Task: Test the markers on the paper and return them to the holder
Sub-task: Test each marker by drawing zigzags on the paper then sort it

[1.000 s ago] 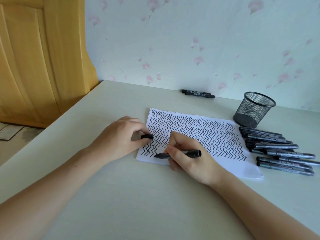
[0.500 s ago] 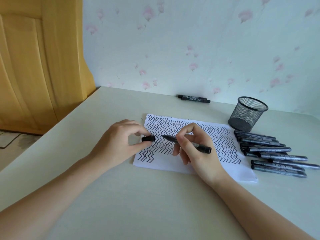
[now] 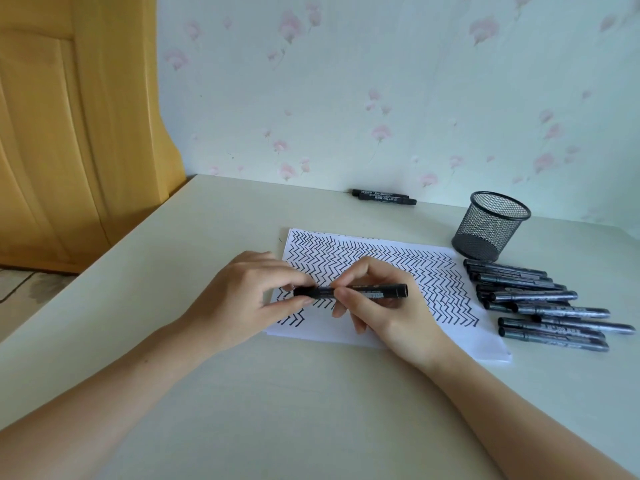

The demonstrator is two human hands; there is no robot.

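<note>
A black marker (image 3: 367, 292) lies level above the white paper (image 3: 408, 341), which is covered with black zigzag lines. My right hand (image 3: 384, 306) grips the marker's barrel. My left hand (image 3: 242, 299) pinches the cap (image 3: 306, 292) at the marker's left end, and cap and barrel meet in one line. The black mesh holder (image 3: 490, 226) stands upright at the back right with nothing visible inside. Several more markers (image 3: 540, 303) lie side by side on the table right of the paper.
Two black markers (image 3: 382, 196) lie against the flowered wall at the back. A yellow wooden door (image 3: 69, 133) stands past the table's left edge. Bare tabletop (image 3: 277, 410) stretches in front of the paper.
My right hand lifted the marker off the paper and turned it level. The cap in my left hand and the marker's tip have come together.
</note>
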